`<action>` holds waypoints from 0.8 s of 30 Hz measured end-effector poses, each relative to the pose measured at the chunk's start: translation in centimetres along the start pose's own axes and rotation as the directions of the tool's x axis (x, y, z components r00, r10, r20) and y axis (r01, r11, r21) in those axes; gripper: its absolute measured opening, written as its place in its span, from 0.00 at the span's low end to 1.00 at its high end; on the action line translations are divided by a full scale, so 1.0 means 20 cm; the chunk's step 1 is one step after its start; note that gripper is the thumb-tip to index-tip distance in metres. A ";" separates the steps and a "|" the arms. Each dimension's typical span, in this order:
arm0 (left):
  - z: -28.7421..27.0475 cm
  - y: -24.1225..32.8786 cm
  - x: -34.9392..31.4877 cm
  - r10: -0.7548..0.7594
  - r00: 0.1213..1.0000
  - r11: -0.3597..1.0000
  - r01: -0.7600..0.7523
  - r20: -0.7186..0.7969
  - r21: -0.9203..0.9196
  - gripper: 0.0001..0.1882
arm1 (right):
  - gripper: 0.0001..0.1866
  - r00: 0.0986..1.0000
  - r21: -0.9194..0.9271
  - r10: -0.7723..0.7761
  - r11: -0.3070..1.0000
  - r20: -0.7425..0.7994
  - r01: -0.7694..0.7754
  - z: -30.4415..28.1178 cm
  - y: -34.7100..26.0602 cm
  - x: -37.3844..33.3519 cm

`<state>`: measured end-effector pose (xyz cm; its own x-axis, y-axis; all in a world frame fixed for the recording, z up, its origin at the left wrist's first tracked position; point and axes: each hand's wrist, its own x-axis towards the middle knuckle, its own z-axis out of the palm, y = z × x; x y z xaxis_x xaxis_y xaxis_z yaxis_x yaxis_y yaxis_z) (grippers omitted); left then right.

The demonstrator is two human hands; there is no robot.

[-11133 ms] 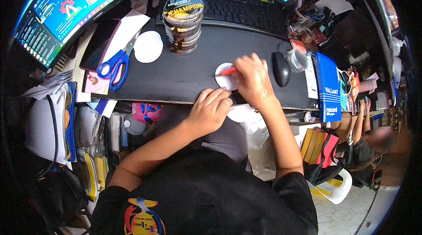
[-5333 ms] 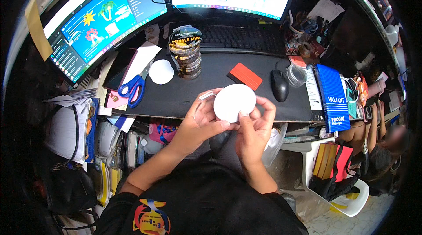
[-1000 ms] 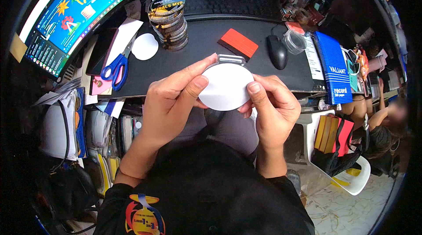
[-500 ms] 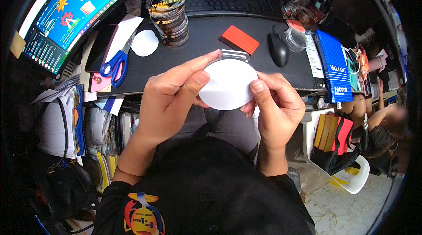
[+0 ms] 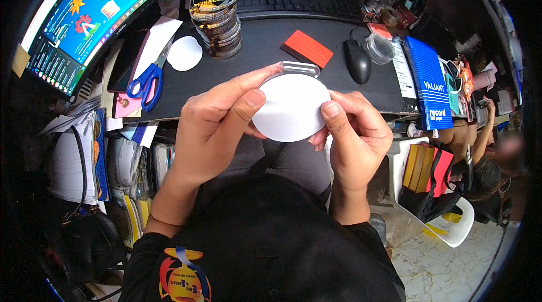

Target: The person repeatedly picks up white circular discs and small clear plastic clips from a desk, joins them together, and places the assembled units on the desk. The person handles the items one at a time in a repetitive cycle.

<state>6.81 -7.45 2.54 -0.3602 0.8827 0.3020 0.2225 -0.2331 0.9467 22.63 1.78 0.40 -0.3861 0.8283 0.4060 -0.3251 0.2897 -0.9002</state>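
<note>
Above my lap I hold up a round medal (image 5: 291, 108) with a plain white face and a clear, slotted tab at its top. My left hand (image 5: 221, 111) grips its left edge, thumb on the white face and index finger reaching up to the tab. On the right edge, my right hand (image 5: 357, 135) pinches it with the thumb in front and fingers behind. Beyond it on the black desk mat lie a red squeegee card (image 5: 306, 49) with a dark edge and a white round cutout (image 5: 184, 53). A stack of printed medals (image 5: 221, 31) stands farther back.
Blue-handled scissors (image 5: 145, 88) rest on papers at the left. On the right are a black mouse (image 5: 357, 62), clear round discs (image 5: 380, 49) and a blue record book (image 5: 426, 84). A keyboard (image 5: 299, 1) lies behind. A white chair (image 5: 464, 228) holds a bag; another person sits beyond it.
My left thumb has slid slightly left along the medal's edge, and both hands keep their grip. At the far right, the other person's arm has moved.
</note>
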 end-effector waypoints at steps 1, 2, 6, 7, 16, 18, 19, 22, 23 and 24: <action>0.00 0.00 0.00 0.004 1.000 1.000 -0.004 0.001 -0.006 0.17 | 0.09 1.000 -0.001 0.000 1.000 -0.001 0.000 0.00 0.00 0.00; 0.00 0.00 0.00 -0.002 1.000 1.000 0.002 0.002 0.000 0.17 | 0.09 1.000 -0.002 0.001 1.000 -0.002 -0.001 0.00 0.00 0.00; -0.01 0.00 0.01 -0.006 1.000 1.000 0.006 0.006 0.006 0.17 | 0.09 1.000 0.003 0.007 1.000 -0.003 -0.007 0.00 0.01 0.00; -0.01 0.00 0.01 -0.002 1.000 1.000 0.002 0.007 0.001 0.17 | 0.09 1.000 0.008 0.008 1.000 -0.002 -0.008 0.00 0.01 0.00; -0.01 -0.05 0.03 -0.087 0.996 0.990 0.087 0.007 -0.107 0.18 | 0.09 0.996 0.063 0.090 0.994 -0.023 -0.088 0.01 0.03 0.03; 0.00 -0.06 0.04 -0.112 0.994 0.985 0.112 0.007 -0.134 0.19 | 0.09 0.994 0.069 0.107 0.992 -0.011 -0.106 0.01 0.04 0.04; 0.00 -0.07 0.05 -0.130 0.992 0.981 0.129 0.009 -0.145 0.19 | 0.09 0.993 0.071 0.119 0.990 -0.006 -0.119 0.01 0.04 0.04; 0.00 -0.07 0.05 -0.132 0.991 0.983 0.133 0.019 -0.128 0.21 | 0.09 0.991 0.079 0.133 0.988 0.003 -0.133 0.01 0.05 0.04; 0.00 -0.07 0.05 -0.132 0.991 0.982 0.133 0.018 -0.134 0.21 | 0.09 0.992 0.087 0.128 0.988 0.008 -0.128 0.01 0.05 0.04; 0.00 -0.07 0.05 -0.132 0.991 0.981 0.133 0.017 -0.140 0.21 | 0.10 0.992 0.092 0.129 0.987 0.009 -0.129 0.01 0.05 0.04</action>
<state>6.06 -6.19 1.44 -0.3708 0.9125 0.1725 0.0441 -0.1683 0.9848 21.87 2.69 -0.08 -0.4329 0.8541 0.2883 -0.3506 0.1351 -0.9267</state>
